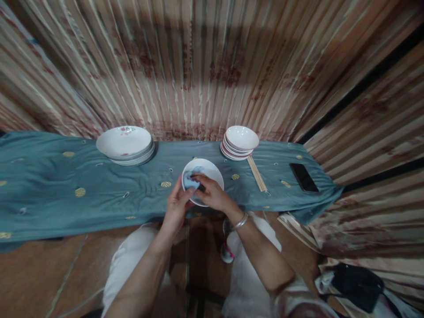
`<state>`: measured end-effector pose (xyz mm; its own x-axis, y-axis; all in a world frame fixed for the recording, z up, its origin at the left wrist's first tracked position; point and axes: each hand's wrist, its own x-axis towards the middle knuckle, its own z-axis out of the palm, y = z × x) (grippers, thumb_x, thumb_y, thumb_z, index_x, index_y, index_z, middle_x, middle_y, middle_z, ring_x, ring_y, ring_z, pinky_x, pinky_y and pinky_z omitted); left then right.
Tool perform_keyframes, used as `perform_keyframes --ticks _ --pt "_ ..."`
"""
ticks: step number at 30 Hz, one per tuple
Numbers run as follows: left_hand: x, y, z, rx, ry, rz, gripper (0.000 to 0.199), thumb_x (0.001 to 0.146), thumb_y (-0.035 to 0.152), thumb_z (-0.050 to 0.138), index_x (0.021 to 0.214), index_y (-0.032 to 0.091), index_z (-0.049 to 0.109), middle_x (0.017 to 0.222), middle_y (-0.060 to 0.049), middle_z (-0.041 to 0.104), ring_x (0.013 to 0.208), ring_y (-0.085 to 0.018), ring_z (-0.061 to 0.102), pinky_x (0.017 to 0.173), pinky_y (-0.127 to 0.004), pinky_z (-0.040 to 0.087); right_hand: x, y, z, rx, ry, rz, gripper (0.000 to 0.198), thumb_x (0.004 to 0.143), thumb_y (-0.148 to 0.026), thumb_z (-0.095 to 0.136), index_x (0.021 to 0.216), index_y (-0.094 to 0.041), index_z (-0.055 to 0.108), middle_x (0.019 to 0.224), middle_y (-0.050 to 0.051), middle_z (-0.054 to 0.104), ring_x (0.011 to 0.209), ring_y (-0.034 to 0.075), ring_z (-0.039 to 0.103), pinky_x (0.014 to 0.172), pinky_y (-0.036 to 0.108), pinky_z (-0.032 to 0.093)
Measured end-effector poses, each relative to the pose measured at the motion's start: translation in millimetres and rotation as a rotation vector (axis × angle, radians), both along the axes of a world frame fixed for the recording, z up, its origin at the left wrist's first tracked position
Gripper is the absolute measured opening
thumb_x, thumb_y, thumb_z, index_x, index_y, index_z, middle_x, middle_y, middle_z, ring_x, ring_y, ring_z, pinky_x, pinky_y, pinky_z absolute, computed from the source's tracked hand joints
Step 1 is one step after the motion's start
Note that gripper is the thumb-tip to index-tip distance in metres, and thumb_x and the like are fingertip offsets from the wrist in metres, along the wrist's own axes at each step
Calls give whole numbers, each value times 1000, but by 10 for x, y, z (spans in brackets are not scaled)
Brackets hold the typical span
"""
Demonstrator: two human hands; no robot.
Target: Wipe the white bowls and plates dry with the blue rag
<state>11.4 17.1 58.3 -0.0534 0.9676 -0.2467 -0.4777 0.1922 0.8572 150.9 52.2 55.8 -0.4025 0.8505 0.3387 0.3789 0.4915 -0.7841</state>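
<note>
we're looking down at a white bowl held over the near edge of a blue cloth-covered table, right in the middle of our view. the left hand grips the bowl's near-left rim, fingers curled round it. the right hand is inside the bowl, fingers closed on a pale blue cloth and pressing it against the inner surface. a silver bangle sits on the right wrist. further back on the left we see a stack of wide white plates, and back on the right a stack of smaller white bowls. just beside that stack lie wooden chopsticks, and well to the right a dark phone rests flat on the table. behind it all hangs a striped curtain.
</note>
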Motion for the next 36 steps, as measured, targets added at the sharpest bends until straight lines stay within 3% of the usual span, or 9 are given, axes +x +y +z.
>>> perform_keyframes --ticks 5,10,15,20,24,29,31,36 --pt "-53 23 32 28 25 28 90 55 35 86 138 23 52 98 -3 74 74 -16 67 58 -22 54 54 -71 90 -160 24 156 22 85 -23 59 105 -16 67 103 5 70 96 19 63 87 31 48" --pt "-61 44 37 64 61 36 93 52 36 87 138 23 53 102 -4 74 78 -19 68 62 -24 55 188 -155 199 -202 -115 146 15 83 -19 60 93 -15 70 88 2 69 81 16 61 74 25 45" --pt "-73 69 14 84 115 59 95 52 36 87 139 22 52 106 -5 74 88 -22 69 66 -25 57 295 -207 193 -51 -350 57 11 81 -14 59 87 -16 68 89 4 69 84 17 61 80 28 45" --pt "-91 82 25 88 101 79 94 56 34 85 142 22 48 111 -7 73 95 -24 68 65 -24 56 345 -150 54 133 -408 -194 19 81 -9 54 93 -17 66 106 10 69 101 22 60 95 38 45" --pt "-99 79 49 27 60 89 92 58 32 83 143 24 46 111 -7 72 89 -22 68 60 -22 55 413 -50 -26 213 -289 -412 22 80 -12 51 96 -17 65 114 13 66 109 24 59 100 40 44" --pt "-107 64 105 28 -19 75 76 63 30 79 135 27 55 127 -6 64 95 -22 66 66 -25 57 564 37 -26 76 -134 -616 33 81 -23 48 109 -14 63 98 12 70 89 25 64 83 38 49" --pt "-105 60 138 26 -37 69 72 63 30 77 132 26 57 127 -7 64 99 -23 66 67 -26 58 624 59 -21 18 -65 -637 34 81 -27 47 107 -14 64 91 9 70 79 22 63 76 36 49" --pt "-74 64 179 26 -64 49 69 67 29 74 133 26 55 126 -8 64 97 -23 67 68 -29 59 707 99 -31 -119 150 -540 31 80 -38 42 78 -18 66 66 0 62 64 16 54 66 28 46"
